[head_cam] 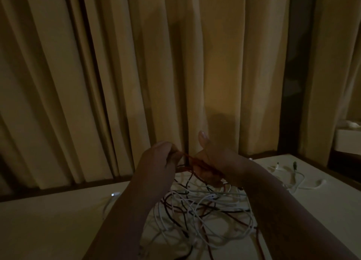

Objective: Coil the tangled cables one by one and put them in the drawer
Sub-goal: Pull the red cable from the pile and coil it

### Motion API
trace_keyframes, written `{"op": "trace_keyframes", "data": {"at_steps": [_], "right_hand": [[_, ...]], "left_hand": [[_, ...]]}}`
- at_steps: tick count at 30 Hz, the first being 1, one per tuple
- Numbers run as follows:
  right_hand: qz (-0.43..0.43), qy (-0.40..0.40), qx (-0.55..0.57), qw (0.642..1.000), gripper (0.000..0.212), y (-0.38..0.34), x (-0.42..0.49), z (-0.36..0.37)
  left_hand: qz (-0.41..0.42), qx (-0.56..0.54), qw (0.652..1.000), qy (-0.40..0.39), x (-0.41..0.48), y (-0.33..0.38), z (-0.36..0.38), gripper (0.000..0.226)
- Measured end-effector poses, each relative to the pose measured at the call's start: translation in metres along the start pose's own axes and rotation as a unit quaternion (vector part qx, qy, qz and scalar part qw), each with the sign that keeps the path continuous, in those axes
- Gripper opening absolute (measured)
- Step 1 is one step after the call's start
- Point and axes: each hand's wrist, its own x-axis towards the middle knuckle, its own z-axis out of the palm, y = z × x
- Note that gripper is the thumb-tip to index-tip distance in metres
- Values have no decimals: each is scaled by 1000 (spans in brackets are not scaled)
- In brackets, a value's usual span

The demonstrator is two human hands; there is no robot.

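Cables lie in one tangle on the counter, with white, black and red strands crossing each other directly below our raised hands. The heap sits toward the near edge, between our forearms.

The red cable rises out of the heap and spans the gap between both hands, above the counter. Our left hand has its fingers curled, and its grip pinches the red cable at the fingertips. Our right hand has its thumb pointing up. Red turns lie across its palm and fingers, so its grip holds the red cable. The light is too dim for us to count the turns.

A white lead lies apart from the heap on the counter's far right, with small plugs at its ends. Another white lead trails out past our left forearm, and its plug catches a glint of light.

A curtain hangs in folds just behind the counter's far edge. A pale box stands at the far right, beyond the counter. We cannot make out what lies on top of it.
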Motion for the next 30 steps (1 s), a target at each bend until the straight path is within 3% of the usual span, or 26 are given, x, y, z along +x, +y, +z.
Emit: {"op": "trace_keyframes", "data": {"at_steps": [2, 5, 8, 11, 15, 17, 20, 25, 27, 30], "right_hand": [[-11, -66, 107, 992, 84, -5, -9, 2], [-55, -139, 290, 945, 76, -14, -13, 5], [-113, -110, 449, 880, 75, -21, -13, 6], [-187, -96, 567, 796, 77, -25, -16, 2], [-248, -25, 614, 749, 75, -31, -20, 3], [-265, 24, 592, 761, 78, -34, -20, 5], [-244, 117, 511, 816, 80, -36, -15, 5], [-199, 300, 213, 908, 66, -27, 3, 3], [-189, 316, 56, 928, 58, -18, 3, 2], [-142, 270, -149, 941, 77, -6, -4, 2]], "left_hand": [[3, -18, 1000, 16, -1, 0, 3, 23], [7, -60, 998, 24, -5, 7, 9, 34], [-32, -153, 988, 3, -10, 14, 20, 39], [-48, -149, 987, -22, -12, 13, 31, 42], [-55, -120, 989, -71, -14, 20, 38, 35], [-41, -99, 990, -89, -15, 25, 38, 32], [-22, -62, 992, -107, -14, 23, 35, 25], [-22, 1, 988, -154, -13, 19, 24, 20], [-44, 4, 985, -170, -10, 20, 19, 18], [-39, 42, 983, -175, -7, 23, 11, 19]]}}
